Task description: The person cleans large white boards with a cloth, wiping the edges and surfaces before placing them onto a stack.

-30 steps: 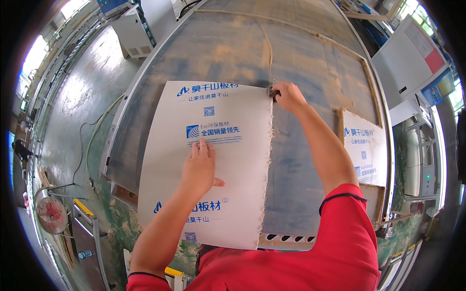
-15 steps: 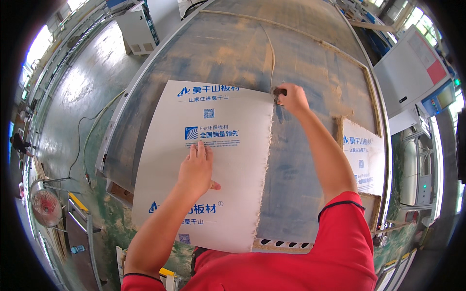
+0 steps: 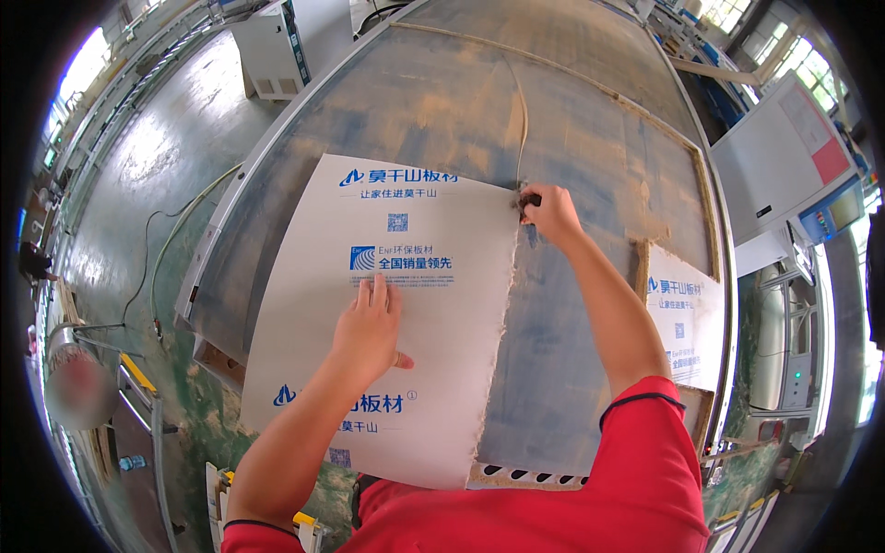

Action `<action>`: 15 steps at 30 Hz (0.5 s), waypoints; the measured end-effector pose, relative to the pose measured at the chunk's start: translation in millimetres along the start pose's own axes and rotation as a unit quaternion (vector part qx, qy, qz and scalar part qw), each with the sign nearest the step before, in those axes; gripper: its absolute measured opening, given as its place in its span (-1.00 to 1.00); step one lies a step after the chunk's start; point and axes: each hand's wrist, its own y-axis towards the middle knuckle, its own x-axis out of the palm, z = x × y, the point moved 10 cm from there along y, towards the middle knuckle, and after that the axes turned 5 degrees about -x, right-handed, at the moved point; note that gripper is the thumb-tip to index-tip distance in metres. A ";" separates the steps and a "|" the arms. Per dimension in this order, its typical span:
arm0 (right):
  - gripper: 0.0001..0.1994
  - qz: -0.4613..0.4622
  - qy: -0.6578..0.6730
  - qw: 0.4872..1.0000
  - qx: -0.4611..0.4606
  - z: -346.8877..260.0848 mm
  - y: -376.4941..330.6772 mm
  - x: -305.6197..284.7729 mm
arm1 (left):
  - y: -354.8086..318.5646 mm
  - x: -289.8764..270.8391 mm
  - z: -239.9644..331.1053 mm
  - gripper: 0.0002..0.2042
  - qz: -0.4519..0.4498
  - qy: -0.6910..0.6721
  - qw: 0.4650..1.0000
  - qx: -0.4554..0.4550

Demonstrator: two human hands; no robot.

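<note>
A white board point(image 3: 452, 341) printed in blue lies flat at the near side of a large worktable, its right edge ragged with frayed bits. My left hand point(image 3: 369, 327) rests on it with fingers stretched out, pressing near the middle. At the board's far right corner, my right hand point(image 3: 551, 212) is closed round a small dark hand tool point(image 3: 528, 203), held against the right edge. The fingers hide most of the tool, so its exact kind does not show. Beyond it a thin pale strip point(image 3: 524, 111) curves away across the table.
The worktable's dusty blue-brown surface point(image 3: 590, 304) stretches far ahead. A smaller printed board point(image 3: 684, 318) lies at the right by a raw wooden frame strip point(image 3: 705, 184). Machine cabinets point(image 3: 267, 55) stand at the far left, and a control panel point(image 3: 820, 217) at right.
My right hand has come slightly toward me along the board's right edge with the dark tool. The left hand stays at about the same place on the board.
</note>
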 end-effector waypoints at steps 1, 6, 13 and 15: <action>-0.73 0.013 -0.014 1.000 -0.007 -0.4 6.2 -2.9 | 0.0 2.7 0.8 0.10 -0.004 0.000 1.000 0.001; -0.75 0.003 -0.037 0.999 -0.011 -4.8 9.6 -8.5 | 8.6 4.1 0.9 0.09 -0.019 -0.009 1.000 -0.007; -0.77 -0.113 0.049 0.992 0.007 -14.1 -49.4 18.4 | 12.0 -6.2 -3.8 0.06 -0.001 -0.028 1.000 -0.007; -0.77 -0.146 0.031 0.988 -0.025 -27.5 -90.0 31.6 | 9.7 -4.7 -2.1 0.06 0.002 -0.030 1.000 -0.004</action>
